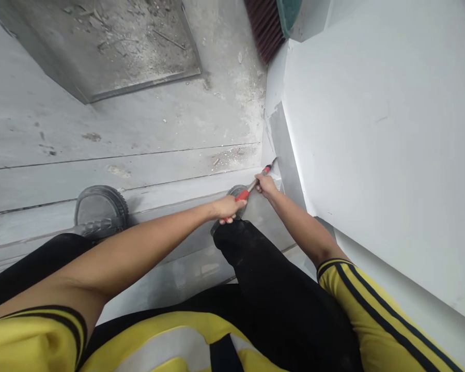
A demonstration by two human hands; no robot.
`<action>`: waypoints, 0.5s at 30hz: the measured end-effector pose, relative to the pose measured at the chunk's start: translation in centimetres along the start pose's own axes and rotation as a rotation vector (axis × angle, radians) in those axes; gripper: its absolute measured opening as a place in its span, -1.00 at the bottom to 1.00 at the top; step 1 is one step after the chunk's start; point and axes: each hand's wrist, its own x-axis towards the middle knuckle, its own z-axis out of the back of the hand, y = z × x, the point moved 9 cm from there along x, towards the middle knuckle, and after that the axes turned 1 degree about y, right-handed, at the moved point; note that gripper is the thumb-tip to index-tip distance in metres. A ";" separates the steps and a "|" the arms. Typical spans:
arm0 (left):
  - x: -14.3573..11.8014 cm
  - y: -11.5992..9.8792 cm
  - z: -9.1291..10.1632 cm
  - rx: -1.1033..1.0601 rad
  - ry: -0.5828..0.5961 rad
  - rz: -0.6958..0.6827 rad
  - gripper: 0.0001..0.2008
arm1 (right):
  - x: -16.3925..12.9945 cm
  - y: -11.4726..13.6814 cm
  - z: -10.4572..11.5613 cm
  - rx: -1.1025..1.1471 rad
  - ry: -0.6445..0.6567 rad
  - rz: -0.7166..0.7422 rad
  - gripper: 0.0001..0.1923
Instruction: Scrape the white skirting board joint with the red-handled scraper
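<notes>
My left hand is closed around the red rear grip of a long red-handled scraper. Further up its metal shaft, my right hand is wrapped round it near the red and black head. The dark, narrow tip points to the grey strip at the foot of the white wall, near the corner; I cannot tell whether it touches. Below my left hand is my right shoe, partly hidden by the hand and the trouser leg.
A grey metal tray holding dust and debris lies at the upper left. Dark red broom bristles beside a green part stand at the top. Chips and dust lie on the floor by the corner. My left shoe stands on a ledge.
</notes>
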 end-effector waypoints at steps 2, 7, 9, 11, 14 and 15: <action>-1.3 -0.4 -1.7 0.010 0.052 -0.010 -0.57 | -1.9 -0.2 1.2 0.024 -0.007 0.020 -0.80; -2.1 -1.5 -3.2 -0.016 0.097 0.014 -0.60 | -2.7 0.0 2.7 0.039 -0.021 0.054 -0.78; -1.2 -2.0 -2.0 -0.086 0.052 0.028 -0.61 | -1.2 0.6 2.1 0.022 -0.037 0.047 -0.78; -0.2 -2.2 -0.7 -0.121 0.019 0.058 -0.62 | 0.3 1.1 1.3 0.019 -0.053 0.029 -0.78; 0.6 -1.9 0.7 -0.118 0.004 0.096 -0.62 | 1.8 1.4 0.2 0.021 -0.066 -0.007 -0.79; 0.8 -1.8 1.1 -0.117 -0.006 0.098 -0.63 | 2.2 1.4 -0.1 0.016 -0.068 -0.019 -0.79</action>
